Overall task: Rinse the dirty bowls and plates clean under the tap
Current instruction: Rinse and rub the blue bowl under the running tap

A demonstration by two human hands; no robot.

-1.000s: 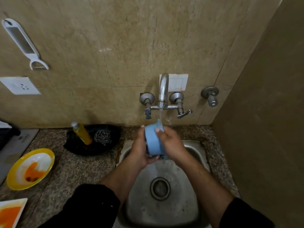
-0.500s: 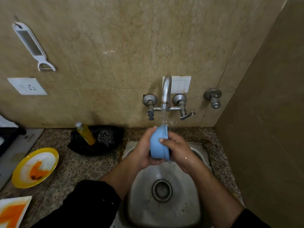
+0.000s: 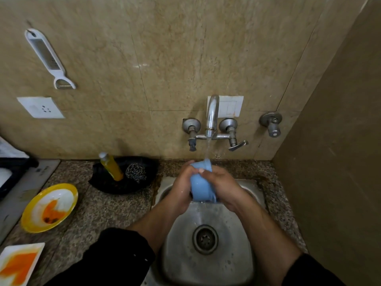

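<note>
So: your granite counter (image 3: 99, 209) runs left of the steel sink (image 3: 185, 265), and the side wall (image 3: 329, 162) stands close on the sink's right. Your left hand (image 3: 182, 188) and right hand (image 3: 224, 186) both grip the blue bowl (image 3: 203, 186) on edge over the sink's back rim, under the running tap (image 3: 212, 112). The dirty yellow plate (image 3: 59, 195) and the square plate (image 3: 12, 249) sit near the counter's left edge.

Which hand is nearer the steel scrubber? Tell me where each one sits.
Left. The left hand grips the blue bowl to the right of the steel scrubber; the right hand holds the bowl's far side, farther off.
</note>
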